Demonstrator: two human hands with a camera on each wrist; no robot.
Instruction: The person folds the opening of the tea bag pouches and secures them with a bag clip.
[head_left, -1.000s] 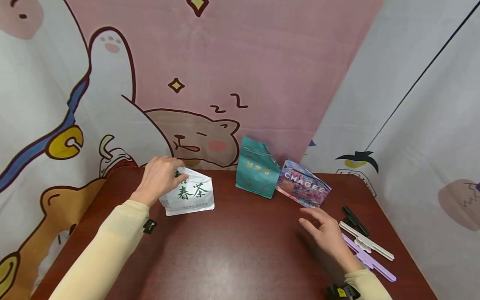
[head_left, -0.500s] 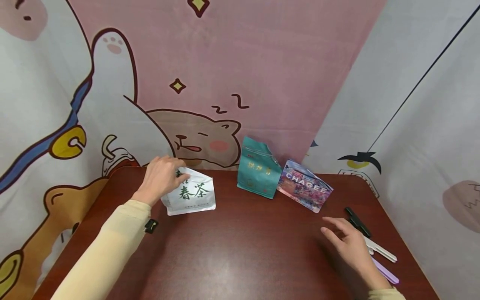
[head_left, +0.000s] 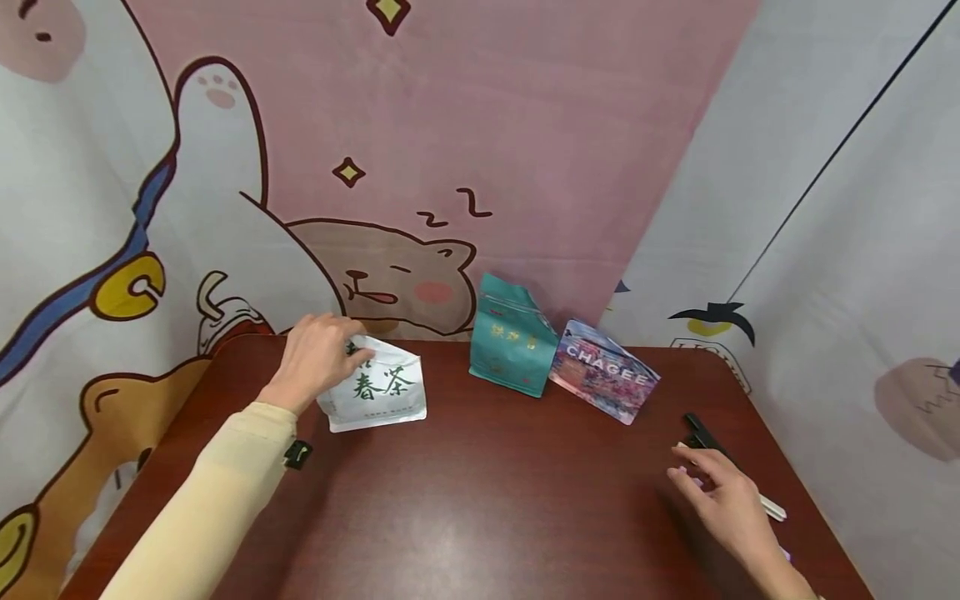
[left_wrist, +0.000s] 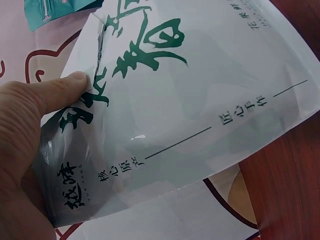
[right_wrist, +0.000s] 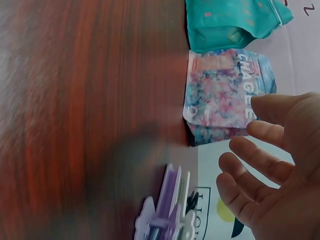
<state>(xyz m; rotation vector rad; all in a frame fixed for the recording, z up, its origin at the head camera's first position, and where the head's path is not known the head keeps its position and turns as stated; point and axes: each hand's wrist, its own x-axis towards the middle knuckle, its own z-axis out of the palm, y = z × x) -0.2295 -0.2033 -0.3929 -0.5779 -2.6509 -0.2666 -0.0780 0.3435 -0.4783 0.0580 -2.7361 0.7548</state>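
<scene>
My left hand (head_left: 318, 357) holds a white tea pouch (head_left: 382, 398) with green writing by its upper left part, at the back left of the table. The left wrist view shows the thumb (left_wrist: 62, 92) pressing the front of the pouch (left_wrist: 165, 115) beside a crease; its other fingers are mostly hidden behind. My right hand (head_left: 727, 500) is over the bag clips at the right, fingers loosely bent and holding nothing. It partly covers a white clip (head_left: 772, 507) and a purple clip (right_wrist: 167, 202). A black clip (head_left: 702, 433) lies just beyond the fingers.
A teal pouch (head_left: 512, 346) stands at the back of the table, beside a colourful pouch (head_left: 603, 375) marked CHAGEE. Behind the dark red-brown table (head_left: 465, 500) hangs a printed cloth (head_left: 562, 167) with cartoon animals, continuing along both sides.
My right hand has moved right and toward me, away from the CHAGEE pouch and over the clips. The left hand keeps its hold on the white tea pouch in the same place.
</scene>
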